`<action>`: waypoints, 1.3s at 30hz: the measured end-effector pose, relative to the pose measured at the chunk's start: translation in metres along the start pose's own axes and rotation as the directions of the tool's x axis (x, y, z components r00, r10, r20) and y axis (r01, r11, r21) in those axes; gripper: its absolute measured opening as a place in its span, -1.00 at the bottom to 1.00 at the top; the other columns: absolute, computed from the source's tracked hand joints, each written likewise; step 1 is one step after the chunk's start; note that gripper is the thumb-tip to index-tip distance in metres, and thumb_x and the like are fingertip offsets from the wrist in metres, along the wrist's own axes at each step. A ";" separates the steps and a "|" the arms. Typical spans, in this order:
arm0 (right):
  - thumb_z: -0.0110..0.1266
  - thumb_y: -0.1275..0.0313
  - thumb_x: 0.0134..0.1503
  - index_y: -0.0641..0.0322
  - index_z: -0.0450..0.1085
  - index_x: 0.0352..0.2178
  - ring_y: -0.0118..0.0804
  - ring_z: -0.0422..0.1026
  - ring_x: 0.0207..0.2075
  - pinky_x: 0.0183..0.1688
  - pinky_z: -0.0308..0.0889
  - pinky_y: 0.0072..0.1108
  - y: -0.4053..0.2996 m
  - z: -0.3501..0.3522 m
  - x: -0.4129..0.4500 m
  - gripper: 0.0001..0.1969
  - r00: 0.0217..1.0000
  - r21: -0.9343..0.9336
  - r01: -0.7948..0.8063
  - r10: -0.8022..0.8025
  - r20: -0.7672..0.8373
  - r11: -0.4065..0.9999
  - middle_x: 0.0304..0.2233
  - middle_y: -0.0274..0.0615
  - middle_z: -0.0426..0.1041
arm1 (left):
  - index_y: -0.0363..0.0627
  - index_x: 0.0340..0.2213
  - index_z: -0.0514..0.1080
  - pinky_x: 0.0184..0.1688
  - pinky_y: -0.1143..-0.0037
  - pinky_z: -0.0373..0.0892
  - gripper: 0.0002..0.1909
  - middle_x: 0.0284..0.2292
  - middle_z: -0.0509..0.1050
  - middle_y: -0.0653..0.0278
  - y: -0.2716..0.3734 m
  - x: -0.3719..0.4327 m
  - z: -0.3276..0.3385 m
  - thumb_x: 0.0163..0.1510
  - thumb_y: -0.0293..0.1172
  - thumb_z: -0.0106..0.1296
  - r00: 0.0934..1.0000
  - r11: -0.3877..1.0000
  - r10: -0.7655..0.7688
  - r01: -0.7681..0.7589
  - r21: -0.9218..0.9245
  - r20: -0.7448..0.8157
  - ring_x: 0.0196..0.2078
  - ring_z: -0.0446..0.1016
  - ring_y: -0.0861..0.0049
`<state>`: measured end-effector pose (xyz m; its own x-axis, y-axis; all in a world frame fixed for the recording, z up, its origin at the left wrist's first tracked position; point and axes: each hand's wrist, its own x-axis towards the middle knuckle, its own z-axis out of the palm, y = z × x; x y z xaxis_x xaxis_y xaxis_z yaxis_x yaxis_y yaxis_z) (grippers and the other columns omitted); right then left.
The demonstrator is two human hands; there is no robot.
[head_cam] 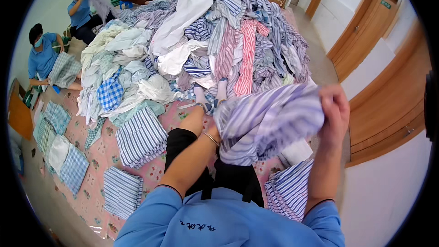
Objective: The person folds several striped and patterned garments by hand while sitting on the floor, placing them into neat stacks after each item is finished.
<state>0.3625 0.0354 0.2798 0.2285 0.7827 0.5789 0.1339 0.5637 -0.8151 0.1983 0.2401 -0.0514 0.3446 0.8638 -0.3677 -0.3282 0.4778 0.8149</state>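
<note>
A purple-and-white striped cloth [271,120] hangs bunched and partly blurred between my hands, above my lap. My right hand [334,109] is closed on its upper right edge, fingers bent over the fabric. My left hand [217,135] is at the cloth's left side; the fabric hides most of its fingers, so its hold is not visible. Past my feet rises a large heap of loose garments [199,48], with a red-and-white striped piece [247,58] on the near slope.
Folded blue-striped stacks lie left [140,137], lower left [122,190] and right [289,190] of my legs on a pink floral floor sheet [92,175]. Folded checked cloths [73,166] lie farther left. Several people sit around the heap, one holding a checked cloth [65,70]. Wooden doors [367,31] line the right wall.
</note>
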 end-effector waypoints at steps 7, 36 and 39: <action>-0.19 0.60 0.14 0.27 0.33 -0.36 -0.64 0.22 -0.44 -0.37 0.15 -0.80 -0.019 -0.133 0.041 -0.88 0.986 -0.840 0.090 -0.167 -0.001 0.535 -0.44 -0.47 0.33 | -0.24 -0.21 0.35 -0.19 0.63 0.28 -0.72 -0.31 0.44 0.32 0.276 -0.118 0.043 -0.04 -0.59 -0.06 0.534 0.530 0.844 -0.844 0.090 0.039 -0.27 0.37 0.64; 0.11 0.34 0.00 0.27 0.29 -0.09 -0.02 0.30 -0.06 -0.07 0.25 -0.43 0.244 -0.021 -0.187 -0.57 0.852 -0.732 -0.169 0.471 0.228 0.660 -0.09 0.06 0.30 | -0.34 0.01 0.17 0.00 0.44 0.22 -0.21 -0.09 0.34 -0.10 0.032 -0.171 -0.169 -0.10 0.00 0.15 0.988 0.546 0.127 0.007 0.838 -0.092 -0.02 0.31 0.24; 0.13 0.32 -0.02 0.29 0.32 -0.13 0.00 0.32 -0.09 -0.07 0.25 -0.43 0.213 0.038 -0.184 -0.58 0.840 -0.652 -0.107 0.419 0.345 0.751 -0.13 0.06 0.33 | -0.39 -0.04 0.23 -0.05 0.49 0.25 -0.29 -0.16 0.40 -0.03 -0.001 -0.182 -0.194 -0.04 -0.02 0.10 0.963 0.606 0.084 0.156 0.780 -0.257 -0.10 0.36 0.36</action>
<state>0.3121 0.0222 0.0004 -0.0851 0.9846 0.1525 0.7045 0.1677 -0.6896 -0.0348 0.1137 -0.0727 0.0784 0.9127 -0.4011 0.5408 0.2991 0.7862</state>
